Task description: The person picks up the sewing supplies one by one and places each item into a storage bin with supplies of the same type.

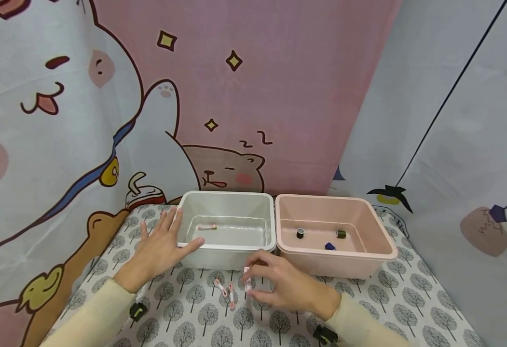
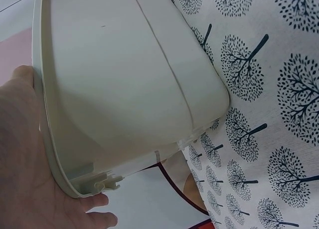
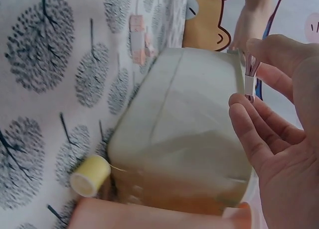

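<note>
Between the thumb and fingertips of my right hand (image 1: pixel 281 284) is a small looped skein of thread (image 3: pixel 250 84) with a white paper band, in front of the white bin (image 1: pixel 227 258). My left hand (image 1: pixel 157 246), its fingers spread, rests at that bin's left front corner, thumb along the front rim. One similar skein (image 1: pixel 207 227) lies inside the white bin. Two pink-and-white skeins (image 1: pixel 231 296) lie on the cloth to the left of my right hand.
Right beside the white bin stands a pink bin (image 1: pixel 335 262) with a black spool (image 1: pixel 300 233), a green spool (image 1: pixel 341 234) and a blue item (image 1: pixel 330 246) inside. A yellow thread spool (image 3: pixel 89 175) lies on the tree-print cloth (image 1: pixel 184 332) close by the bins.
</note>
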`<state>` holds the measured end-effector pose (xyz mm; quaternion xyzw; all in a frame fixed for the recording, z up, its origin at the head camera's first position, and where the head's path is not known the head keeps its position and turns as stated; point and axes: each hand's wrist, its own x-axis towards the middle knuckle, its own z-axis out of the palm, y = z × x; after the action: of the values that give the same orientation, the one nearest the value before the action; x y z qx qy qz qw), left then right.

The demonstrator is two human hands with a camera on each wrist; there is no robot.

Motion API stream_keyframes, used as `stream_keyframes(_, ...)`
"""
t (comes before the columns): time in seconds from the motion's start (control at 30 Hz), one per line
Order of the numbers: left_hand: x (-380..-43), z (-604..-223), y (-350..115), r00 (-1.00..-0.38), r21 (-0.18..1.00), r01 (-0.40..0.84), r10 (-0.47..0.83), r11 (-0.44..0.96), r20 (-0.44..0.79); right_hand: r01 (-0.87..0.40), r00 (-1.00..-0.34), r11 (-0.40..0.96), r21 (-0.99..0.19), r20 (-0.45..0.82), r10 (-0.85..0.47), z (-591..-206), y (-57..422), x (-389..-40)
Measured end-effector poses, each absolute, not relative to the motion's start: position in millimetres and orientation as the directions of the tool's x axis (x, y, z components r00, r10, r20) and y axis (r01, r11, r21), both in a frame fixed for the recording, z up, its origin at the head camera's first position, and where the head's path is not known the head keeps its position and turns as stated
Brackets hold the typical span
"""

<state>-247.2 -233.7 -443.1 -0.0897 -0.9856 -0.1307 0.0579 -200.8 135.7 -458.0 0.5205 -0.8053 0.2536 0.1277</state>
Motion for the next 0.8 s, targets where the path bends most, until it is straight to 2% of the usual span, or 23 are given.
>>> stream_keyframes(0.2, -247, -443, -234, -0.977, 0.250, 0.192, 0.162, 0.949, 0.137, -0.904, -0.425, 0.334, -0.266, 0.480, -0.768, -444, 137, -207)
stream_keyframes(0.53, -248, -442, -233, -0.976, 0.252, 0.196, 0.163, 0.948, 0.146, -0.939, -0.344, 0.272, -0.211, 0.561, -0.753, -432, 136, -221)
stream_keyframes(0.8, -247, -444, -233, -0.978, 0.255, 0.191, 0.160, 0.948, 0.137, -0.918, -0.396, 0.322, -0.230, 0.548, -0.737, -425, 135, -227)
